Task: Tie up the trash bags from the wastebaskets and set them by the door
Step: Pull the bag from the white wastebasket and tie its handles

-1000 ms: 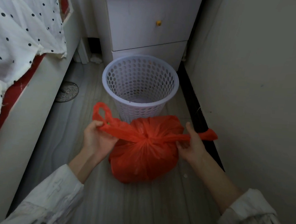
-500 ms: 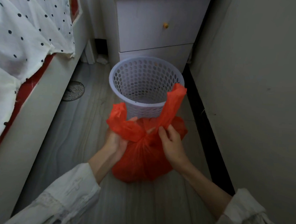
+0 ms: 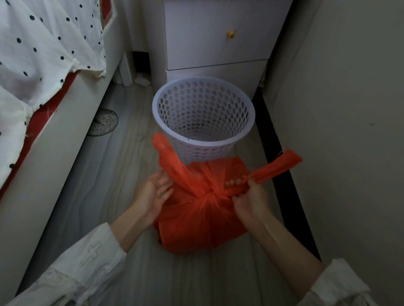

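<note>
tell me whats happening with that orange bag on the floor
A person is tying the orange trash bag shut on the floor, just in front of the white perforated wastebasket, which has no bag in it. The right hand grips one twisted handle strip beside the knot; the left hand is open against the other strip. The bag isn't lifted yet.

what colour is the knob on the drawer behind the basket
The knob is yellow-gold, seen in the head view.

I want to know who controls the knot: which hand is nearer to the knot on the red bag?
Right. The right hand grips the handle strip right beside the knot; the left hand is open, farther off at the red bag's left side.
</note>
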### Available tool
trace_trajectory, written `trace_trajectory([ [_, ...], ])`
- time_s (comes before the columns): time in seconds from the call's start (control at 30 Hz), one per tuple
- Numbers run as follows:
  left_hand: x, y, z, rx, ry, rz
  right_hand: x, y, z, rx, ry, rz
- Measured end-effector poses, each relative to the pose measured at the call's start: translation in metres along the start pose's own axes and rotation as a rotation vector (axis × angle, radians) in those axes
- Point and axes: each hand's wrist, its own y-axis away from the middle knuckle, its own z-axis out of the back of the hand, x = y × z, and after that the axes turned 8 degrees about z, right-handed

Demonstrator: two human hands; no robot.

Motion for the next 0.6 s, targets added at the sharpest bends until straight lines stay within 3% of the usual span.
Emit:
trace_trajectory([
  [0.1,0.001,0.008,0.001,0.190,-0.385,-0.087,0.001,0.000,0.001,-0.022,-0.021,0.008],
  [0.17,-0.001,0.010,-0.005,0.273,-0.462,-0.083,-0.001,0.005,-0.003,0.027,0.027,0.013],
  [0.3,0.000,0.009,-0.026,0.083,-0.227,-0.156,-0.013,0.016,-0.011,0.200,0.255,0.132],
  [0.37,-0.001,0.005,-0.029,0.071,-0.028,-0.143,-0.015,0.017,-0.009,0.262,0.443,0.249],
  [0.47,-0.004,0.002,-0.023,0.096,0.273,-0.034,-0.010,0.014,0.000,0.228,0.586,0.309],
  [0.6,-0.008,-0.003,-0.015,-0.042,0.253,0.022,-0.004,0.009,0.009,0.128,0.649,0.272],
])
